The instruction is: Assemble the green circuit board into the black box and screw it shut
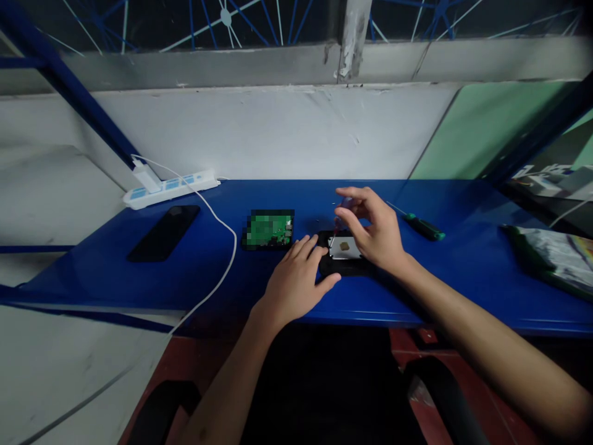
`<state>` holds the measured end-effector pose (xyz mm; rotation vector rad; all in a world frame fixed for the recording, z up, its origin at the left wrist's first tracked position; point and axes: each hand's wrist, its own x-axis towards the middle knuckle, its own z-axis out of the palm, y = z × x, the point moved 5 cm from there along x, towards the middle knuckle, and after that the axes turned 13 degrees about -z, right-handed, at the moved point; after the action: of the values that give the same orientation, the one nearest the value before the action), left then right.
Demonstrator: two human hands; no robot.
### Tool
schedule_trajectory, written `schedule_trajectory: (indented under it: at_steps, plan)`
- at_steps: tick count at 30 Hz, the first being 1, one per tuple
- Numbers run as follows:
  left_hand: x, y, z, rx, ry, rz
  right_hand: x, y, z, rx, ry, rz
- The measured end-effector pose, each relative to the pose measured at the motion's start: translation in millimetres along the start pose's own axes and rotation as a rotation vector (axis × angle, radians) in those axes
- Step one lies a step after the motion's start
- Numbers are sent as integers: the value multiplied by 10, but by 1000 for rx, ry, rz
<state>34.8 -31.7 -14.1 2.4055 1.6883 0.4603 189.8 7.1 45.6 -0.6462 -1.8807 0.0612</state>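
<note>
My right hand grips a small screwdriver with a purplish handle between thumb and fingers. Its shaft slants down to the left side of a black casing, which has a silver plate with a small tan square on it. My left hand lies with fingers stretched out, the fingertips at the casing's left edge and the thumb near its front. To the left, a green circuit board sits in a black frame, partly pixelated. The right end of the casing is hidden behind my right hand.
A second screwdriver, green and black, lies right of my hands. Farther left are a dark phone, a white power strip and a white cable crossing the blue table. A plastic bag lies at the right.
</note>
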Motion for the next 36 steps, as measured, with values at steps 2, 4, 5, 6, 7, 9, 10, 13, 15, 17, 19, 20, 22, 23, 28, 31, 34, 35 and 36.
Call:
schedule_trajectory:
  at_steps: [2,4,5,6,7,9,10,13,15,17,19,20,22,23,28,31,34,35,36]
  plan:
    - [1,-2,5,3,13,4,-1,-7,6,-22,-3,2]
    - [3,-4,9,6,19,3,1,-30,22,-53,-17,0]
    - [4,-4,10,5,20,2,5,-48,32,-72,-24,-2]
    - [4,-4,11,3,20,0,10,-69,42,-99,-30,-3]
    - [4,-3,10,0,20,0,16,-91,51,-137,-32,-2]
    - [4,0,5,-4,26,-3,31,-130,68,-232,-30,10]
    - [3,1,1,-5,27,-6,39,-146,75,-284,-25,17]
    - [1,6,-9,-4,17,-12,54,-164,95,-408,-8,48]
    - [1,8,-15,-6,3,-14,54,-150,98,-431,9,68]
    - [2,9,-22,-10,0,-15,45,-131,89,-417,31,67]
    - [4,8,-25,-11,0,-16,27,-116,76,-380,48,34]
    - [4,7,-25,-11,1,-16,15,-108,73,-351,47,16]
    - [2,6,-20,-8,0,-13,-12,-82,79,-269,27,-14]
    - [0,5,-15,-6,-2,-11,-24,-64,85,-222,12,-24]
    - [-15,-17,9,-23,8,-10,-23,143,-39,-139,58,70]
    - [-20,-29,16,-42,7,-16,3,378,-263,-244,121,205]
    - [-20,-35,16,-51,-15,-26,-8,660,-430,-437,-10,335]
    - [-20,-37,13,-54,-20,-29,-24,744,-456,-501,-83,352]
    - [-20,-38,10,-57,-24,-31,-47,818,-475,-575,-149,360]
